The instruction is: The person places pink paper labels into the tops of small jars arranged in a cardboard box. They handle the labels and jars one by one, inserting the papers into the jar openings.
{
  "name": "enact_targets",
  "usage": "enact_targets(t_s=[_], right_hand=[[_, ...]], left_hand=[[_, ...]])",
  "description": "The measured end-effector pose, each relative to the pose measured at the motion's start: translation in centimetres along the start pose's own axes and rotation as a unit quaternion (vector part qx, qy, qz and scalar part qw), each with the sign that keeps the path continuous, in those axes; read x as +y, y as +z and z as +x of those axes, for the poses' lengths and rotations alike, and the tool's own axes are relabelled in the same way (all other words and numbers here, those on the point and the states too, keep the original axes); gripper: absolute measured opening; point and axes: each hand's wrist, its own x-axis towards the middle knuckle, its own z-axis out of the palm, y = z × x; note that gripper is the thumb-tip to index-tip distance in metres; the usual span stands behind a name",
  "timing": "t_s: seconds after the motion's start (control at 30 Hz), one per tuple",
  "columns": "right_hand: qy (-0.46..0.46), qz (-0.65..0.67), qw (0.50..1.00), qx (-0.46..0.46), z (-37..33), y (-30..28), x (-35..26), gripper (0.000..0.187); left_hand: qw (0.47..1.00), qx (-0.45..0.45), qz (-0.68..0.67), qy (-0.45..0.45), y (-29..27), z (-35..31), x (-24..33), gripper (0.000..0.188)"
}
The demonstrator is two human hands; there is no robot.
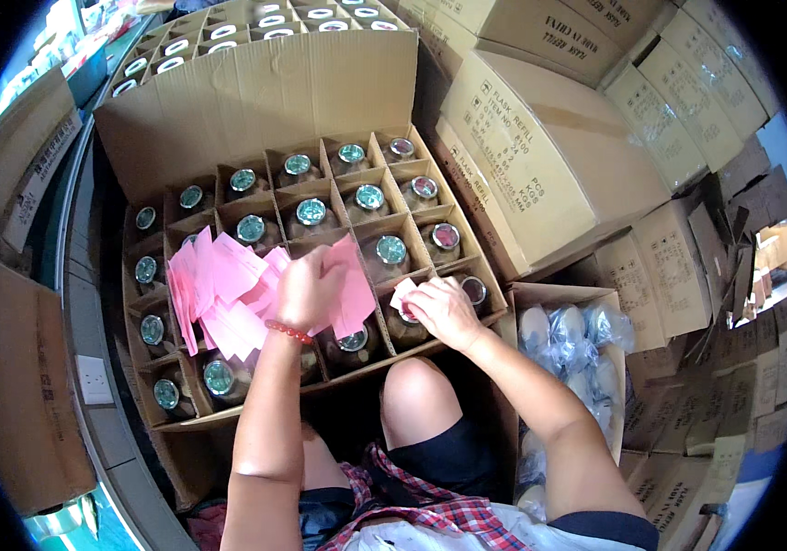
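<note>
An open cardboard carton point(255, 87) with cardboard dividers stands before me, a glass flask refill in most of its cells. Their round mouths look silvery green, like this flask refill point(311, 212), while several at the right look reddish. Loose pink paper slips point(228, 289) lie spread over the middle cells. Above them my left hand point(309, 289), a red bead bracelet at its wrist, is closed with its fingers curled on pink slips. My right hand point(448, 312) pinches a small pink slip point(402, 293) at the mouth of a near-right flask, partly hidden by the fingers.
Behind the carton's raised flap stands another divided carton point(228, 32) with round-topped pieces. Closed cartons point(549, 156) are stacked at the right. By my right forearm, an open box point(616, 386) holds plastic-wrapped pieces point(570, 335). Cardboard pieces point(21, 376) stand at the left.
</note>
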Motion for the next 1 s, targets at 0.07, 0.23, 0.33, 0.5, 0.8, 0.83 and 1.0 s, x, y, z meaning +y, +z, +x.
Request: enact_targets(t_s=[0.07,0.23,0.33,0.5,0.8,0.83,1.0], right_hand=[[0.044,-0.04,0.998,-0.01,-0.1,0.1,-0.3,0.018],[-0.017,-0.015,0.999,-0.028,1.7,-0.6,0.0,0.011],[-0.089,-0.043,0.995,-0.005,1.0,-1.0,0.3,0.012],[-0.03,0.008,0.995,-0.092,-1.8,-1.7,-0.4,0.03],[0.064,-0.045,0.979,-0.189,0.5,-1.9,-1.5,0.044],[0.093,-0.023,0.979,-0.183,1.2,-2.7,-2.1,0.04],[0.249,0.642,0.721,0.079,3.3,-4.6,-2.9,0.059]], left_hand=[[0.999,0.004,-0.047,-0.012,-0.4,0.1,0.6,0.023],[0.999,0.035,-0.037,-0.005,0.5,0.5,0.0,0.027],[0.994,0.09,-0.067,0.013,0.8,1.0,-1.0,0.024],[0.969,0.089,-0.226,-0.047,-0.1,1.0,-0.4,0.03],[0.842,0.073,-0.518,-0.134,0.9,0.8,0.6,0.029],[0.836,0.087,-0.521,-0.147,1.0,0.7,0.4,0.03],[0.807,0.078,-0.572,-0.124,3.0,0.1,1.6,0.019]])
